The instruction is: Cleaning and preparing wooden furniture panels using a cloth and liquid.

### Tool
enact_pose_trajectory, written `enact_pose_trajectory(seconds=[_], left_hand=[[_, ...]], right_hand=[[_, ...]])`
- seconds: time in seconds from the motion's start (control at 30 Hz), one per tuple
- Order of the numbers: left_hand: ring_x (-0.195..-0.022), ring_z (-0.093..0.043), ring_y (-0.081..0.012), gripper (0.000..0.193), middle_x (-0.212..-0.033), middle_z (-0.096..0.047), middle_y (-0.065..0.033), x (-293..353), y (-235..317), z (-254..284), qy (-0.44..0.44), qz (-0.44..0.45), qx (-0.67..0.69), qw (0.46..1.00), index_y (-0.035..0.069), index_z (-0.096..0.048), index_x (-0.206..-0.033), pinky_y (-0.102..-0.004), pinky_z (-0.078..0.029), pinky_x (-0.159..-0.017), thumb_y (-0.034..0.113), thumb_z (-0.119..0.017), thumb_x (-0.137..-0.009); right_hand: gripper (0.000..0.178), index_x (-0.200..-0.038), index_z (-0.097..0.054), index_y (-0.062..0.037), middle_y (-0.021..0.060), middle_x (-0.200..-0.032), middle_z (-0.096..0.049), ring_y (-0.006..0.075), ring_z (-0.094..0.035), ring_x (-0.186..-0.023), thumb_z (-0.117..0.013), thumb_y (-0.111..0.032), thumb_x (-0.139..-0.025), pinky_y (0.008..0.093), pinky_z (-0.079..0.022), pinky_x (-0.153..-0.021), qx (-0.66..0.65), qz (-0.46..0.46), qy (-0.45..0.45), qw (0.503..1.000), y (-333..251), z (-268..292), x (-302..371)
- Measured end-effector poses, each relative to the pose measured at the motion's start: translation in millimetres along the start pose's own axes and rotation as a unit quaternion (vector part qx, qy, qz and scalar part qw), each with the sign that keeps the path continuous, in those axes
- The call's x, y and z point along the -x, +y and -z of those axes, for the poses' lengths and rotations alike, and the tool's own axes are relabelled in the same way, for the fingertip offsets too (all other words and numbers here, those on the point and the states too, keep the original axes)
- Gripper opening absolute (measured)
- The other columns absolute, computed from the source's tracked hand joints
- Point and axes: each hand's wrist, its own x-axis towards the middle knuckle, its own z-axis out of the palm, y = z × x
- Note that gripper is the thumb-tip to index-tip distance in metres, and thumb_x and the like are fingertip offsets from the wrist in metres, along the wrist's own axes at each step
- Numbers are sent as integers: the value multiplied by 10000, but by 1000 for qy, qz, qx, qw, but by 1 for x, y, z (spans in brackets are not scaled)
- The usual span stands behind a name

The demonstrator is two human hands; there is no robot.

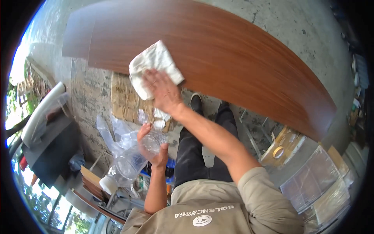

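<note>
A long brown wood-grain panel (218,50) stretches across the far side. On its near edge lies a folded white cloth (150,58), partly overhanging. My right hand (165,91) presses on the cloth with fingers stretched out flat, slightly blurred. Lower and to the left, my left hand (157,156) grips a clear plastic bottle (130,163) around its body. The bottle is tilted, its white cap (108,184) pointing down and left. Thumb and fingertips show at the bottle's sides; the palm is partly seen through the plastic.
Under the panel's near edge is worn cardboard (124,103), with crumpled clear plastic film (117,130) beside it. A roll of tape (278,152) rests on a wooden board at the right, near wrapped panels (311,175). A white roll (43,113) stands at the left.
</note>
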Motion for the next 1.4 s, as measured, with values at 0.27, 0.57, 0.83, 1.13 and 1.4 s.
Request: enact_pose_trajectory(seconds=[0.27, 0.57, 0.83, 1.13, 1.4], left_hand=[[-1308, -554, -330, 732, -1310, -637, -176, 31, -14, -6, 106, 65, -20, 992, -37, -583, -1313, -478, -365, -1168, 522, -774, -880], [-1276, -571, -328, 761, -1294, -635, -194, 64, 15, -56, 115, 65, -35, 991, -44, -570, -1310, -477, -393, -1143, 582, -727, -906], [-1234, -597, -348, 762, -1239, -664, -182, 10, 67, -122, 60, 29, 30, 997, 1, -584, -1279, -514, -417, -1127, 563, -814, -818], [-1252, -593, -338, 728, -1256, -677, -139, 7, 32, -128, -7, 29, 86, 996, 26, -609, -1272, -478, -444, -1100, 479, -889, -775], [-1235, -609, -347, 718, -1252, -689, -152, -4, -23, -10, -51, 25, 77, 995, 19, -626, -1259, -479, -455, -1095, 448, -903, -754]], right_hand=[[809, -1492, -543, -107, 205, -1607, -431, 424, -370, -1506, -661, -70, -692, 578, -275, -1238, -79, -96, -119, 985, 181, 90, 245], [723, -1525, -426, -5, 275, -1544, -426, 403, -370, -1481, -613, -432, -973, 509, -285, -1244, -219, -298, 46, 928, 225, 126, 3], [607, -1522, -495, -108, 156, -1589, -462, 332, -359, -1519, -611, -177, -930, 445, -269, -1281, -167, -38, 51, 984, 224, 78, -56], [556, -1541, -439, 5, 266, -1582, -409, 426, -359, -1479, -500, -293, -1075, 526, -256, -1246, 129, -390, 156, 898, 420, 95, 242], [430, -1280, -636, 27, 236, -1335, -621, 439, -572, -1249, -681, -236, -943, 545, -434, -1083, -108, -105, 238, 959, 169, 62, -140]])
